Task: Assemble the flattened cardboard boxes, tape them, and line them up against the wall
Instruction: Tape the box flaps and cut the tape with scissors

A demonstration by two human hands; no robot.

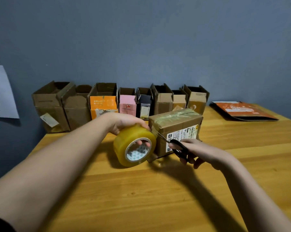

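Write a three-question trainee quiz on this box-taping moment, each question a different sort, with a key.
1. True or false: the left hand grips the tape roll.
2. Multiple choice: the right hand holds A) a marker B) black scissors C) nothing.
3. Fill in: the taped box stands on the wooden ____, in front of the row of open boxes along the wall.

Key: 1 true; 2 B; 3 table.
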